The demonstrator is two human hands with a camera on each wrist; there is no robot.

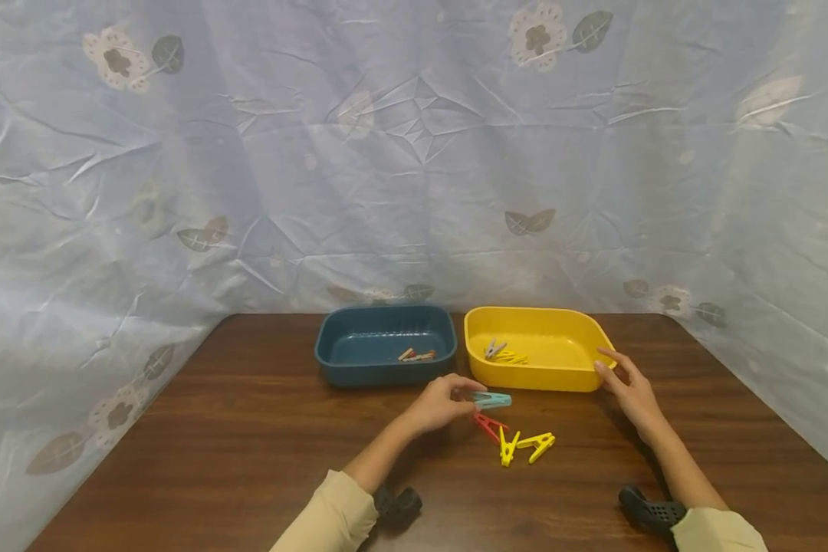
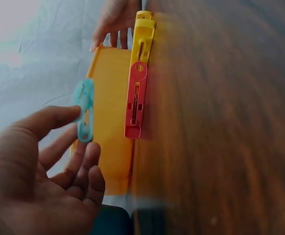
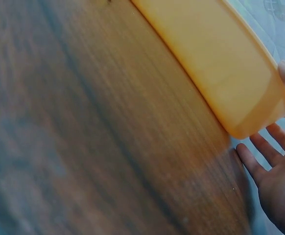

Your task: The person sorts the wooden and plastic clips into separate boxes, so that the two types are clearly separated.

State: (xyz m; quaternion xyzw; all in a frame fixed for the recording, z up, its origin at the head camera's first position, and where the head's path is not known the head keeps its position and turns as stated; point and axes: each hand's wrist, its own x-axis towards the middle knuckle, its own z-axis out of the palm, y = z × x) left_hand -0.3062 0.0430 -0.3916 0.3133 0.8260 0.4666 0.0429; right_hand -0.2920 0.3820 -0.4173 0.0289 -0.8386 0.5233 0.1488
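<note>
My left hand point(image 1: 441, 402) pinches a light blue clothespin point(image 1: 493, 400) between thumb and fingers, held above the table. In the left wrist view the same clothespin point(image 2: 85, 110) is upright at the fingertips. Just below and to the right lie a red clothespin point(image 1: 488, 426) and two yellow clothespins, one standing nearer point(image 1: 507, 448) and one further right point(image 1: 538, 445). My right hand point(image 1: 631, 389) holds the front right corner of the yellow tub point(image 1: 534, 377), thumb at the rim. Inside that tub are a grey clothespin point(image 1: 494, 349) and some yellow ones point(image 1: 510, 358).
Left of the yellow tub stands a dark blue tub point(image 1: 379, 374) holding several small wooden-looking clothespins point(image 1: 417, 356). Both stand near the back of the brown wooden table point(image 1: 248, 445). A patterned curtain point(image 1: 386, 192) hangs behind. Black wrist devices point(image 1: 652, 512) are on both forearms.
</note>
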